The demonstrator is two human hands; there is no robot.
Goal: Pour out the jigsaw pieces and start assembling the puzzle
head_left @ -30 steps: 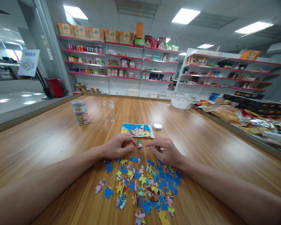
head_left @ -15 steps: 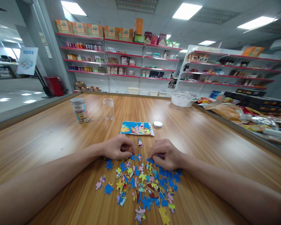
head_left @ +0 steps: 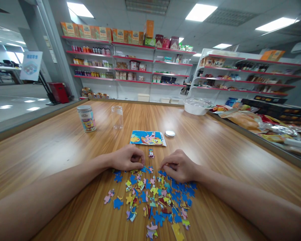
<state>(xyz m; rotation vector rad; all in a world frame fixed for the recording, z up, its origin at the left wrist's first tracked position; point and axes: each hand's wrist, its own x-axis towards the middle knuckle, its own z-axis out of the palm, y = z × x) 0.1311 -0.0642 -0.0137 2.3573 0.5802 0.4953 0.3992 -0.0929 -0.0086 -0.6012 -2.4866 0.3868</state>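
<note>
Loose jigsaw puzzle pieces (head_left: 154,191), many blue, others yellow and pink, lie spread on the wooden table. My left hand (head_left: 126,158) rests at the pile's far left edge, thumb and forefinger pinched at a blue puzzle piece (head_left: 144,169). Across from it, my right hand (head_left: 179,165) is curled, with closed fingertips just above another blue piece (head_left: 162,173); whether they hold anything is hidden. Between and beyond the hands lies a small joined strip of pieces (head_left: 151,153). Behind that is a cartoon picture card (head_left: 147,138).
A round silver lid (head_left: 170,134) lies right of the card. A printed can (head_left: 86,118) and a clear plastic jar (head_left: 117,117) stand at the back left. At the back right are a white basin (head_left: 197,107) and packaged snacks (head_left: 253,122). Stocked shelves (head_left: 132,70) stand beyond the table.
The whole view has shifted very slightly. Both hands keep nearly the same pose and place, with the right fingertips a touch higher off the blue piece.
</note>
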